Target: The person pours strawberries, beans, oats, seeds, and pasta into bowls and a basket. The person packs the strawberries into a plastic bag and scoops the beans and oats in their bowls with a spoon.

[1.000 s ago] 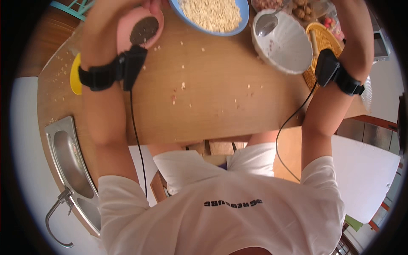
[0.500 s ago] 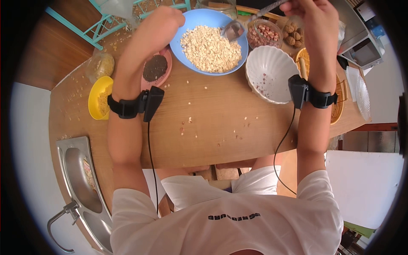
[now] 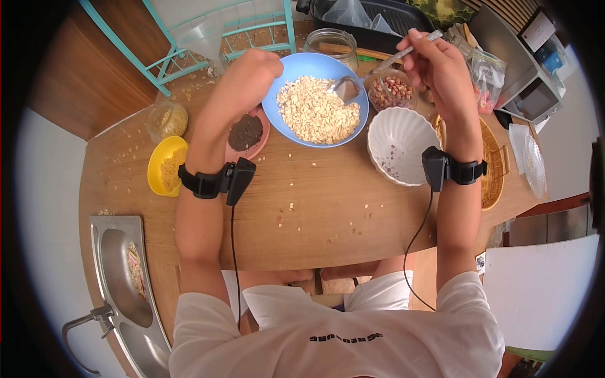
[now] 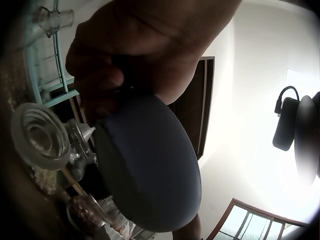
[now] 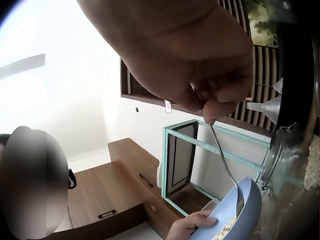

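My left hand (image 3: 255, 75) grips the left rim of a light blue bowl (image 3: 272, 116) filled with rolled oats (image 3: 312, 113). From the left wrist view, the bowl's outside (image 4: 152, 165) appears tilted and raised beside the jar. With the right hand (image 3: 438, 69) I pinch the long twisted handle of a metal spoon (image 3: 346, 90), whose head sits at the oats on the bowl's right side. The right wrist view shows the spoon handle (image 5: 225, 160) running down into the bowl. A white fluted bowl (image 3: 403, 135) with reddish crumbs stands below my right hand, beside a container of peanuts (image 3: 392, 91).
Left of the blue bowl are a pink dish (image 3: 259, 146) of dark seeds and a yellow bowl (image 3: 154, 167). A glass jar (image 3: 331, 41) and teal rack (image 3: 290, 28) stand behind. At right lies a wicker basket (image 3: 495, 164). A sink (image 3: 116, 252) is at left; crumbs dot the table (image 3: 315, 220).
The spoon has left the white fluted bowl, moved left with my right hand, and now reaches the oats. The head view has tilted up, showing more of the table's far side.
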Tool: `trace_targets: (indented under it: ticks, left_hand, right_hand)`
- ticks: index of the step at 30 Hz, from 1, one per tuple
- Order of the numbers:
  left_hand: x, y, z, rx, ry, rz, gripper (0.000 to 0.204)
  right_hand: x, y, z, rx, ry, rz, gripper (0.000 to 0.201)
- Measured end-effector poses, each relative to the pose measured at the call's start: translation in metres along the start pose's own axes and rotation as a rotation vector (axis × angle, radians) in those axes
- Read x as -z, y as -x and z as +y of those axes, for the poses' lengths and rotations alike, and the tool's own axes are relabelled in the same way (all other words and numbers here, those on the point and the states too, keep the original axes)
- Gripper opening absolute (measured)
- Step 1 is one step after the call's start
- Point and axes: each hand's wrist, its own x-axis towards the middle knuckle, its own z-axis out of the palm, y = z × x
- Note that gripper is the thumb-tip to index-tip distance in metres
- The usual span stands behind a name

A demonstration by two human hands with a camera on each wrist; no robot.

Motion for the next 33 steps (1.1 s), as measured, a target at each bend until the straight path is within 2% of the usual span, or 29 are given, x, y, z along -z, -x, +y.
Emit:
trace_targets:
  ticks: [2, 4, 11, 14, 15, 17, 18, 20, 23, 29, 31, 33]
  left_hand:
    - [0.001, 0.000, -0.002, -0.005, 0.028, 0.003, 0.022]
    - [0.001, -0.001, -0.004, -0.073, 0.014, 0.002, 0.022]
    - [0.006, -0.003, -0.009, -0.087, -0.005, -0.006, 0.022]
    - [0.006, 0.002, -0.003, 0.002, -0.035, -0.069, 0.021]
    - [0.006, 0.003, 0.000, 0.026, -0.065, -0.090, 0.022]
    - [0.005, 0.003, 0.001, 0.051, -0.094, -0.111, 0.022]
    - [0.004, 0.002, -0.001, 0.051, -0.094, -0.113, 0.023]
    - [0.003, 0.003, -0.001, 0.052, -0.093, -0.114, 0.024]
    - [0.002, 0.004, 0.003, 0.072, -0.113, -0.117, 0.026]
    - [0.003, 0.005, 0.003, 0.055, -0.075, -0.114, 0.026]
    - [0.003, 0.005, 0.006, 0.036, -0.049, -0.097, 0.025]
    - [0.003, 0.004, 0.004, 0.032, 0.017, -0.084, 0.022]
  right_hand:
    - [-0.003, 0.002, -0.002, 0.050, -0.081, 0.095, 0.029]
    - [-0.002, 0.001, 0.000, 0.060, -0.119, 0.110, 0.029]
    - [0.009, -0.007, 0.011, 0.043, -0.331, 0.151, 0.030]
    - [0.009, -0.010, 0.013, 0.130, -0.428, 0.233, 0.032]
    - [0.007, -0.010, 0.013, 0.130, -0.428, 0.234, 0.032]
    - [-0.001, -0.009, 0.010, 0.231, -0.343, 0.348, 0.031]
    - [-0.007, -0.006, 0.008, 0.229, -0.343, 0.348, 0.031]
    - [-0.020, -0.002, 0.004, 0.339, -0.089, 0.319, 0.031]
    - [-0.027, -0.005, 0.009, 0.370, -0.020, 0.250, 0.031]
    - [-0.010, 0.007, -0.008, 0.443, -0.105, 0.298, 0.034]
    - [-0.004, 0.011, -0.013, 0.400, -0.172, 0.246, 0.035]
    - [-0.008, 0.014, -0.015, 0.350, -0.160, 0.266, 0.035]
